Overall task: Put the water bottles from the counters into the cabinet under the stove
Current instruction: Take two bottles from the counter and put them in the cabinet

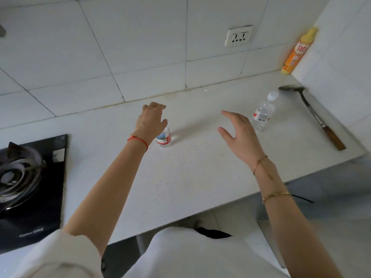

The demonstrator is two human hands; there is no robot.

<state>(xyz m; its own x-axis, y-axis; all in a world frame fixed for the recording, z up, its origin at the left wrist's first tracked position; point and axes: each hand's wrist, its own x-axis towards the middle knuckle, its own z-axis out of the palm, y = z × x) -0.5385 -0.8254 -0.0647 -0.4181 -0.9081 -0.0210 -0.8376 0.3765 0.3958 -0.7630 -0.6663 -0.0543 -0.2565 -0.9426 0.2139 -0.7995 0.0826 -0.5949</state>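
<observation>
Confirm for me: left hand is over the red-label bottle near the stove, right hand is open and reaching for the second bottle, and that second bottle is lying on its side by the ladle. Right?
One thing is off. The head view shows the second bottle standing upright on the counter, not lying down. The rest holds: left hand over the red-label bottle, right hand open beside the second bottle, ladle just beyond.

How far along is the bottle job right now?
Nothing looks stowed yet. Two clear plastic water bottles stand on the white counter: the left hand closes over the red-labelled one, lift unconfirmed; the open right hand nears the white-capped one. The cabinet is out of view.
</observation>
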